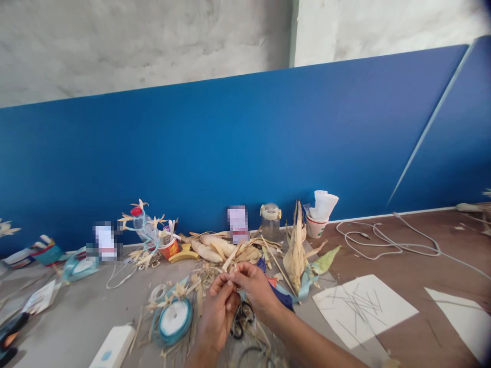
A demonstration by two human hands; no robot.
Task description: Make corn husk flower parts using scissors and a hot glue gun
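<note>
My left hand (217, 312) and my right hand (255, 286) meet over the table, fingertips pinched together on a thin pale strip of corn husk (230, 278). Both hands are closed. Under them lie black scissors (241, 319) and loose husk scraps. A spool of teal ribbon (174, 318) sits just left of my left hand. A pile of dried corn husks (222, 250) lies behind my hands, with an upright husk bundle (297, 245) to the right.
A blue partition (245, 153) backs the table. Along it stand a glass jar (270, 221), a paper cup with white cups (320, 214), a red cup (169, 248) and a decorated bottle (140, 222). White paper with thin sticks (362, 306) and a white cable (383, 240) lie right.
</note>
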